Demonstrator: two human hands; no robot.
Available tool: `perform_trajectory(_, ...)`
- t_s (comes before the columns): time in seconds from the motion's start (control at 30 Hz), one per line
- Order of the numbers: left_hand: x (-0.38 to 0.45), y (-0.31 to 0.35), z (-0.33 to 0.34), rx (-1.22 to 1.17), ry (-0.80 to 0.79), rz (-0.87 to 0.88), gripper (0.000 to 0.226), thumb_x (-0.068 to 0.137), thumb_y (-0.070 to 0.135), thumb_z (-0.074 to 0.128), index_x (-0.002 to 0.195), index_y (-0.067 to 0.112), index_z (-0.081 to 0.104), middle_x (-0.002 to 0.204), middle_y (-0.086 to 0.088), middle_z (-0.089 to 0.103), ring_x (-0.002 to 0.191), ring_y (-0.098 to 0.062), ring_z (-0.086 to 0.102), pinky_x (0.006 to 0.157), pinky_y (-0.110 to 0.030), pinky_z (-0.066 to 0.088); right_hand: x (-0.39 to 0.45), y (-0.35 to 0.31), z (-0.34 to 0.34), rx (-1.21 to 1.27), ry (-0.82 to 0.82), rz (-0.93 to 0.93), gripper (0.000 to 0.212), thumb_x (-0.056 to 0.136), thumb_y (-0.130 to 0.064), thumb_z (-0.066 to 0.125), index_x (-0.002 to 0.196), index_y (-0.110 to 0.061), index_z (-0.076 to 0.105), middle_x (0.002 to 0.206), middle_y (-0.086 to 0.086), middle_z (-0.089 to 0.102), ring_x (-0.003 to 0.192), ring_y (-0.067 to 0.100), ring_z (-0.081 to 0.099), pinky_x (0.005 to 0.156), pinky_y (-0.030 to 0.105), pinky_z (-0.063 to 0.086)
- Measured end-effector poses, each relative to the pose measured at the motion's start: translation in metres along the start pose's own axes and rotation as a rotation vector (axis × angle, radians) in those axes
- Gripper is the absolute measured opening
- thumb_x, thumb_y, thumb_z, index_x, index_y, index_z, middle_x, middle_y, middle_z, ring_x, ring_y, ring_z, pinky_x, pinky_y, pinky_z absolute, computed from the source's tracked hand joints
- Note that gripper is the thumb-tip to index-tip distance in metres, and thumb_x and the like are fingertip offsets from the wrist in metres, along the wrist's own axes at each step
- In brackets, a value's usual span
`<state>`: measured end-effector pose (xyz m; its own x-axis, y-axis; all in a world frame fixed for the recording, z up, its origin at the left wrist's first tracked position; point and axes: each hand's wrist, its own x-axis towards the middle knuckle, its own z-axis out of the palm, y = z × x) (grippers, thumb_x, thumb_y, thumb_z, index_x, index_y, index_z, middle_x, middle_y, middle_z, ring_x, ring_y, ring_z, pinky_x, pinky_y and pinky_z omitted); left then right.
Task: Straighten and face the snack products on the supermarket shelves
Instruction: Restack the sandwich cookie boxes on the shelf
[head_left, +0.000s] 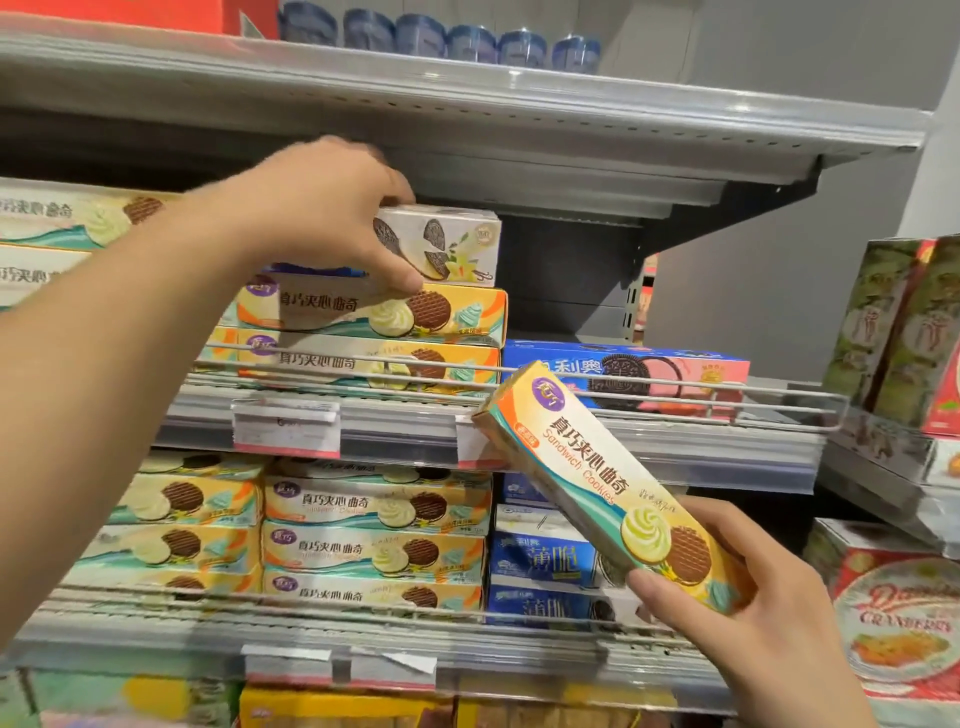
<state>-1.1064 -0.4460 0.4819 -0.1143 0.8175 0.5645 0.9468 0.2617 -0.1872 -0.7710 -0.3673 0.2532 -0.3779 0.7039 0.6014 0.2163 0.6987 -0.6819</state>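
At the far left of the middle shelf we see more yellow-and-teal sandwich-cookie cartons (57, 218), lying flat with their printed fronts outward. Moving right, our left hand (332, 208) reaches up to the pale cardboard carton printed with dark chocolate biscuits (452, 244); thumb below and fingers curled over its top edge, it grips the carton where it sits on the stack of yellow cookie cartons (384, 317) behind the wire shelf rail (675, 402). That pale carton lies with its long axis along the shelf, front face toward us.

Further right, a blue-and-pink biscuit carton (649, 371) rests on the same shelf, alone, with a gap above it. Lower right, our right hand (727, 603) pinches one end of a loose yellow sandwich-cookie carton (602, 478), off the shelf and tilted, its long axis running from upper left down to lower right, front face up toward us.

We judge the step to be sorting a misplaced carton out of the stack. Next, the held carton likely needs levelling and sliding onto its own pile, face forward.
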Motion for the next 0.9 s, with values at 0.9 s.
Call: perform_trajectory(0.9, -0.171, -0.085, 0.064, -0.465, 0.096, -0.161, 0.073, 0.06, 0.081, 0.074, 0.117, 0.036, 0.067, 0.12, 0.028, 0.066, 0.105, 0.012, 0.06, 0.081, -0.014, 0.046, 0.189, -0.127, 0.058, -0.711, 0.123, -0.674, 0.073, 0.073, -0.072, 0.063, 0.13, -0.026, 0.058, 0.117, 0.005, 0.068, 0.109, 0.032, 0.057, 0.08, 0.046, 0.053)
